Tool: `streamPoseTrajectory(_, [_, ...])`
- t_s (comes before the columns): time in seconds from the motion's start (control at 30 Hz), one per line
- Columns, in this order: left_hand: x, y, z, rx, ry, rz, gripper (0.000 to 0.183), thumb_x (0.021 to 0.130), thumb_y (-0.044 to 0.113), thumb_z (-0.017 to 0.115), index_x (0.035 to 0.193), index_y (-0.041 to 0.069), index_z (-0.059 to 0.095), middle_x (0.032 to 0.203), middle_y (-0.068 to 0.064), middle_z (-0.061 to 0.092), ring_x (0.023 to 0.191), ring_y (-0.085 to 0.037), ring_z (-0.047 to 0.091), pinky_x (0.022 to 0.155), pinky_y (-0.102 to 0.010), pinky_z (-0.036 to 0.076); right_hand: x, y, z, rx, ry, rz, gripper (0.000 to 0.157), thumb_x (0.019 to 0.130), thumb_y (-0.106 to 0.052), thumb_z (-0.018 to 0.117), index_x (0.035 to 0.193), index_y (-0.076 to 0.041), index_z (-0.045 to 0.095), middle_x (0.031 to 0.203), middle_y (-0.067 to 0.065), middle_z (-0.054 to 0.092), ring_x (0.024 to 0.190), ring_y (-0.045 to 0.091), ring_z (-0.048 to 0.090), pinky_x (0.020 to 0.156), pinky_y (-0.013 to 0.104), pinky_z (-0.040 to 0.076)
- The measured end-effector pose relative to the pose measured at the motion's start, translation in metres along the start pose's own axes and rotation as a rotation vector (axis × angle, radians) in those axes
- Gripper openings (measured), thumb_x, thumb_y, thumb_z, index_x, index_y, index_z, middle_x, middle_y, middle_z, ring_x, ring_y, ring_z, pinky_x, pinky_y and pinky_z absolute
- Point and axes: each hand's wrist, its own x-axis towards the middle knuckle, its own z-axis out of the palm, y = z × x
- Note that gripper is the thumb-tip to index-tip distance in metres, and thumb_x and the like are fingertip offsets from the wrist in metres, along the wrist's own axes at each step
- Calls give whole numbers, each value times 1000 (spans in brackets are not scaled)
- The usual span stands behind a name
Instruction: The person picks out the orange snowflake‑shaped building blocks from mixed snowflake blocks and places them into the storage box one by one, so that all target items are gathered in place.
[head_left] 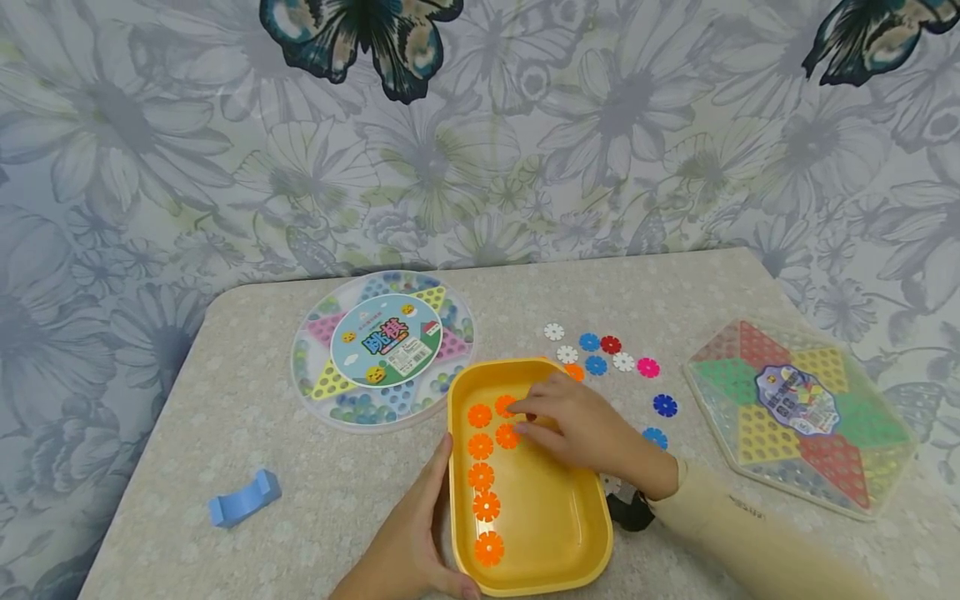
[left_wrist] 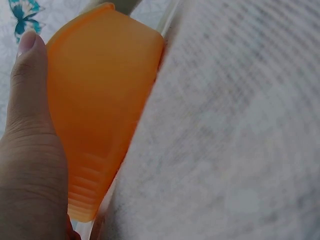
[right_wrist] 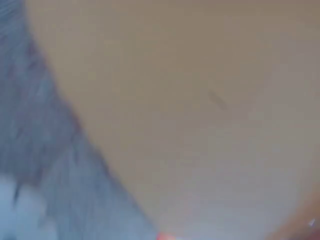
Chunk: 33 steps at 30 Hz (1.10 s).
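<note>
A yellow plastic tray [head_left: 555,533] lies on the table, and orange flower-shaped discs [head_left: 481,477] form a column along its left side. Two more orange discs [head_left: 507,436] sit beside the column's far end. My left hand [head_left: 408,533] holds the tray at its near left corner, fingers along the side wall and thumb at the near edge. Inside the tray, my right hand [head_left: 573,421] reaches in from the right, its fingertips touching the farther disc of that pair. Thumb and forefinger look apart. The right wrist view is blurred and shows mostly a beige surface.
Loose coloured flower discs [head_left: 596,365] lie beyond and right of the tray. A round Chinese checkers box [head_left: 386,342] stands at back left, a hexagonal one [head_left: 798,417] at right. A blue curved block [head_left: 245,498] rests at left. Behind the table is a floral wall [head_left: 487,167].
</note>
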Motion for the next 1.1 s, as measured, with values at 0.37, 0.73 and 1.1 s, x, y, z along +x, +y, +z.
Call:
streamPoseTrajectory(0.37, [-2,0,0,45,37,41,143,58,68,84,161,24,-5,169,2,7,153,-22,23,118,-33,30,-16,63,-24,75,219,295,30,98,-18,64,125,-7,66,92,0,62,78,20,50,66,31,45])
streamPoseTrajectory(0.73, [0,3,0,79,28,28,146,54,75,80,161,25,-6,169,3,6,153,-19,20,120,-37,27,-9,85,-2,-108,-1,444,48,93,-34,69,131,-5,65,98,7,62,87,23,53,76,37,49])
streamPoseTrajectory(1.1, [-1,2,0,87,36,40,146,55,66,86,161,23,-5,169,2,7,153,-20,21,119,-37,29,0,85,-1,56,23,508,24,89,-27,73,107,-12,70,97,2,64,86,19,56,79,35,51])
